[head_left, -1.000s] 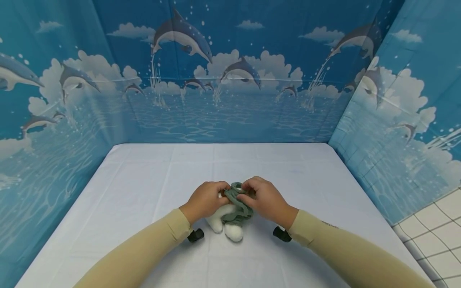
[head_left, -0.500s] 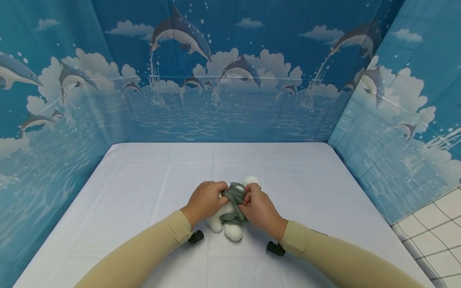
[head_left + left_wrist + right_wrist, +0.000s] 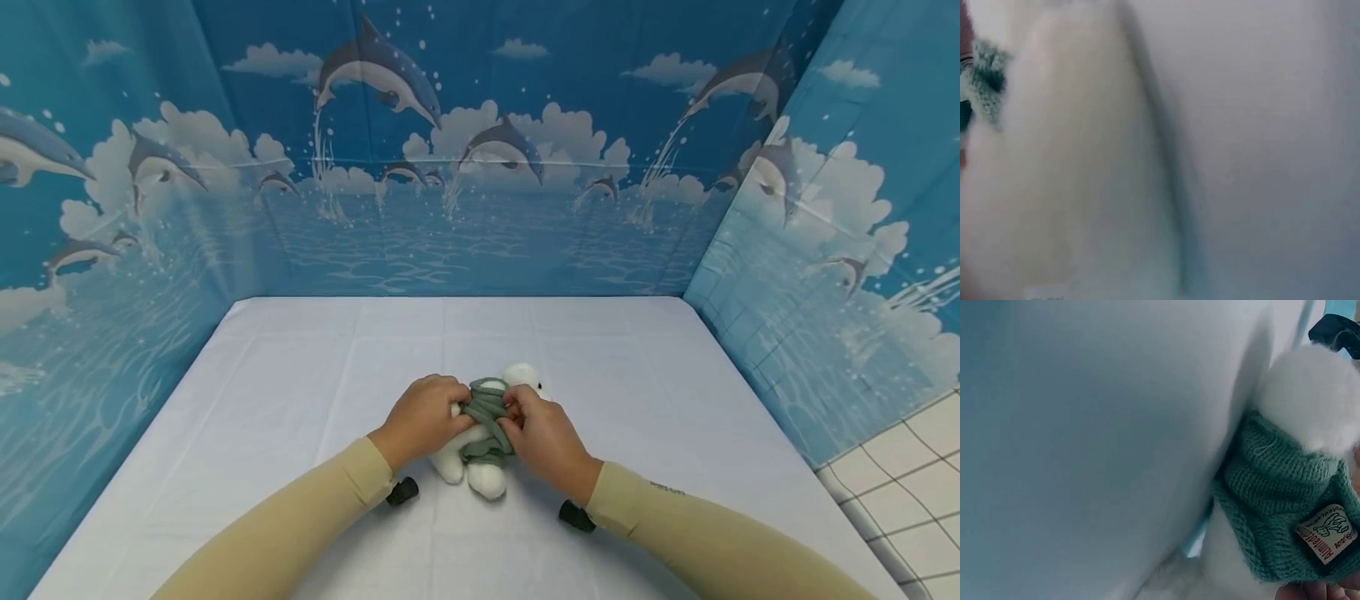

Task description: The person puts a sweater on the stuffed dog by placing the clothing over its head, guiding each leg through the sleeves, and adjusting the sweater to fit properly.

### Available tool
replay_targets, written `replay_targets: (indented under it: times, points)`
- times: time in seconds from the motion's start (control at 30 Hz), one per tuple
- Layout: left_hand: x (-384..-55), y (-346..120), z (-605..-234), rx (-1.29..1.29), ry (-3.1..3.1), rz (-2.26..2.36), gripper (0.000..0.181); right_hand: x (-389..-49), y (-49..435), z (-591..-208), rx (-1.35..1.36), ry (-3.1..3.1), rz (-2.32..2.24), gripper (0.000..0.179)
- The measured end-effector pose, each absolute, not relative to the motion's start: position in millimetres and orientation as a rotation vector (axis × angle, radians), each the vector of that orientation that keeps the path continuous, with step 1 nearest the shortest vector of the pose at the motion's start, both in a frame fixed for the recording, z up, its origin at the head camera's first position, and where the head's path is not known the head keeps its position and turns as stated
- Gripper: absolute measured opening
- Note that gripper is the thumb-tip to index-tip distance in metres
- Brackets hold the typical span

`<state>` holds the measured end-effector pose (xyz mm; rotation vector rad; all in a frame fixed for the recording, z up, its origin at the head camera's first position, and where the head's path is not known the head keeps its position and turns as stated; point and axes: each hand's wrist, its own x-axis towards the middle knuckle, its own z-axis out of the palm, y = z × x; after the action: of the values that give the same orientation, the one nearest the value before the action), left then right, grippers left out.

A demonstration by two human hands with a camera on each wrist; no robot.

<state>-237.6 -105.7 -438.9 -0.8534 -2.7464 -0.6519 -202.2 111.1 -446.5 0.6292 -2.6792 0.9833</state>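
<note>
A white plush toy [image 3: 486,481] lies on the table, dressed in a green knitted sweater [image 3: 487,408] that is bunched in folds round its body. Its round head, with a dark eye, shows beyond my right hand [image 3: 547,435], whose thumb and fingers pinch the sweater's right side. On the other side my left hand [image 3: 425,415] pinches the sweater's left edge. The right wrist view shows the ribbed knit [image 3: 1279,506] with a printed label [image 3: 1330,532] and a white furry end poking out. White plush [image 3: 1079,162] fills much of the left wrist view, beside a bit of green knit [image 3: 988,81].
A white cloth covers the table [image 3: 337,333]. Blue dolphin-printed curtains [image 3: 480,242] stand round its back and sides. Black wrist cameras [image 3: 403,492] hang under both sleeves. White tiles [image 3: 907,492] show at the lower right.
My right hand has come down toward me and closer to the toy's body, uncovering the head. The sweater's folds lie more gathered round the body. My left hand has barely moved.
</note>
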Motion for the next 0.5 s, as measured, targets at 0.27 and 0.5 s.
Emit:
replay_targets:
  times: [0.27,0.5]
  points:
    - [-244,-116,-424,-0.907,-2.872,-0.788,0.028,-203,111,-445,0.724,-2.694,0.802,0.024]
    - [-260,-104,-396,-0.746,-2.904,-0.966,0.026,-206,111,-444,0.754,-2.673,0.741,0.022]
